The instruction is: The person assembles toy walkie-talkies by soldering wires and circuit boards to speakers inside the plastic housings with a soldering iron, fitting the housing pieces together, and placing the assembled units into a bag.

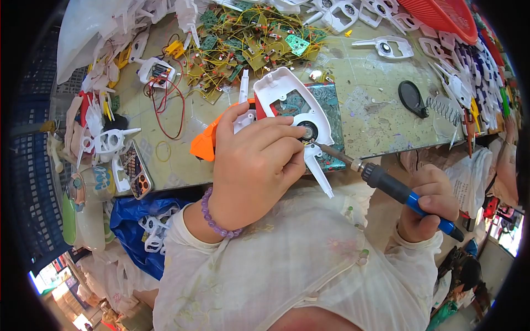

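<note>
My left hand (256,157), with a purple bead bracelet at the wrist, lies over a white plastic housing (320,110), fingertips pressed at a round black part (308,131) in it. In my right hand (428,204) is a soldering iron (386,185) with a blue and black handle. Its tip points left and meets the housing just below the round part. A white handle of the housing points down to the front edge. Under the housing lie a dark patterned block (334,149) and an orange piece (204,142), partly hidden by my left hand.
Wired circuit boards (248,44) are heaped at the back. A black oval cover (412,98) and a spring (443,109) lie at right, near many white housings. A red basket (441,16) stands back right. At left are a battery holder (160,73) and a phone (135,171).
</note>
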A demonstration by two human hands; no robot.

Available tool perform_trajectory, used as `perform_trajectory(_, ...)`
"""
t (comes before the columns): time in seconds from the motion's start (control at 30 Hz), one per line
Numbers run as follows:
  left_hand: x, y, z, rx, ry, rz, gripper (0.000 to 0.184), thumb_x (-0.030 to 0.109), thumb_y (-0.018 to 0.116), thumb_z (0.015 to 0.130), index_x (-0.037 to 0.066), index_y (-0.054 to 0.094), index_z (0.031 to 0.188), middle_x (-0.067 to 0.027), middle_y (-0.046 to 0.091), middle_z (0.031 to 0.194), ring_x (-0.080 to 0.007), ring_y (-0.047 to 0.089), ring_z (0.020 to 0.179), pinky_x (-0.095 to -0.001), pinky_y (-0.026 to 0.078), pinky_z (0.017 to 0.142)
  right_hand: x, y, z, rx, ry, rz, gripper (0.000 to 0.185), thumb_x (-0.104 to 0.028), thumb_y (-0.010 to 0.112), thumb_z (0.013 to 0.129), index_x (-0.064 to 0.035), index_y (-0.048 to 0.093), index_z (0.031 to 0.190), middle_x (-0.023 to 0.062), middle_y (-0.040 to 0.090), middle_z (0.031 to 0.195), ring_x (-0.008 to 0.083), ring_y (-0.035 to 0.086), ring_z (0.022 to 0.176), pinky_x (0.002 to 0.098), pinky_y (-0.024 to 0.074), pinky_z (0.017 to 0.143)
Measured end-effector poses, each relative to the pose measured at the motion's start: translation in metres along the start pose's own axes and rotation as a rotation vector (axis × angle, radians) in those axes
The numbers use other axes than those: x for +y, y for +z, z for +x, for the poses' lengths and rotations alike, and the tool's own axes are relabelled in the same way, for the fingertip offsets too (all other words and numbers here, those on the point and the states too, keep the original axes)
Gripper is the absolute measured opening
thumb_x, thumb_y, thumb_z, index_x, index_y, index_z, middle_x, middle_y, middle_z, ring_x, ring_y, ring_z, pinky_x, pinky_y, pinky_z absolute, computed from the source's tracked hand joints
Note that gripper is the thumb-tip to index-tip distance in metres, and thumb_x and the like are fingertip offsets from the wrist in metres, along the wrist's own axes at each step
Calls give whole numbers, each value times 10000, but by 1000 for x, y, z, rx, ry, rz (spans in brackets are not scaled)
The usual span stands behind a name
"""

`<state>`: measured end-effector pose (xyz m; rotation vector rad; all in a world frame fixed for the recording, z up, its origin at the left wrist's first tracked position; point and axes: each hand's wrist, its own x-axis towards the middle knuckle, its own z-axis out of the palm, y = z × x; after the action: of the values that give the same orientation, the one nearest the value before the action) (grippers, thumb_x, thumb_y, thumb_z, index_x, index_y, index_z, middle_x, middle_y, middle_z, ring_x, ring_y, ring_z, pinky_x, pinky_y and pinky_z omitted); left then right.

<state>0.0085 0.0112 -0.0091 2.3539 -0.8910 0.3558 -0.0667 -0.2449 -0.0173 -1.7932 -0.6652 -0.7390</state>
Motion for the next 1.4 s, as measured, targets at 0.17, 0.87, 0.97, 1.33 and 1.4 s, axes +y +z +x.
perform_trajectory(0.17,-1,0,1,-18,5,2,90,81,723,682,99,637,704,10,690,883,-160,655,923,-491,369,944,1,0,3,-18,5,-5,337,-416,460,966,-83,484,915,57,494,618,172,419,486,309,325,464)
perform_trajectory(0.87,-1,-2,3,-64,-8,-21,89,108,735,686,106,662,737,21,675,884,-145,639,862,-477,361,951,5,0,4,19,31,13,348,-419,464,962,-80,487,887,53,482,601,166,403,471,306,311,456)
perform_trajectory(0.97,-1,-2,3,-67,-11,-27,89,110,735,687,106,662,739,21,674,884,-146,638,857,-477,358,952,4,-1,5,17,38,17,350,-419,469,959,-78,493,881,51,481,592,166,403,467,306,310,454)
perform_trajectory(1.33,2,-1,4,-33,-8,10,88,95,724,698,97,672,770,22,668,853,-145,635,815,-469,366,943,-1,-6,18,-160,-93,-37,344,-410,473,956,-74,500,885,51,488,575,174,405,442,319,315,437)
perform_trajectory(1.4,4,-2,5,-36,-25,17,85,86,732,693,101,673,752,25,684,862,-147,641,821,-459,367,941,4,-11,5,-26,-84,-6,320,-388,465,958,-74,502,913,57,495,598,183,431,480,324,337,466)
